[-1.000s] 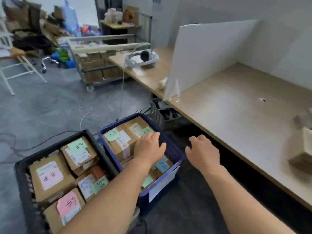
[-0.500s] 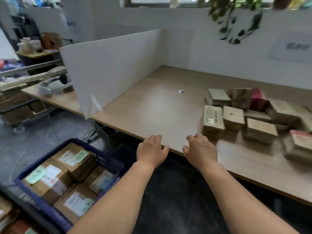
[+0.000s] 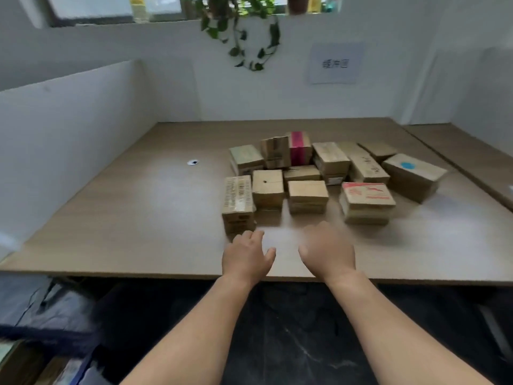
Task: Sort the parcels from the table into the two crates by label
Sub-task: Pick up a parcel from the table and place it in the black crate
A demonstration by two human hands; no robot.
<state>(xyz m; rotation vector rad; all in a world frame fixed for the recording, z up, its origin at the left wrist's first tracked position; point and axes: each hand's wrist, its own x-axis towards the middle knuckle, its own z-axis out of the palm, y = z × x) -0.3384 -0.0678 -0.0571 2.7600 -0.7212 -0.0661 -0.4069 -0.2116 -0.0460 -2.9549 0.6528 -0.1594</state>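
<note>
A: What's laid out?

B: A broad, pale wooden table point(image 3: 116, 218) carries a cluster of small brown cardboard parcels point(image 3: 319, 176) toward its middle and right. Only a blurred blue crate corner point(image 3: 80, 368) shows at the lower left, on the floor.

A: And the hands?

B: Both hover over the near table edge, holding nothing. The left hand point(image 3: 247, 257) has loosely spread fingers; the right hand point(image 3: 327, 251) is relaxed, fingers slightly curled.

A: What's nearest?

B: The printed brown parcel at the cluster's left front point(image 3: 238, 204), just beyond the left hand's fingertips; the red-printed parcel point(image 3: 366, 201) lies farther right.

A: How should the pick go?

B: I'd take one parcel by its sides, then turn it to find the label, since none reads from here.
</note>
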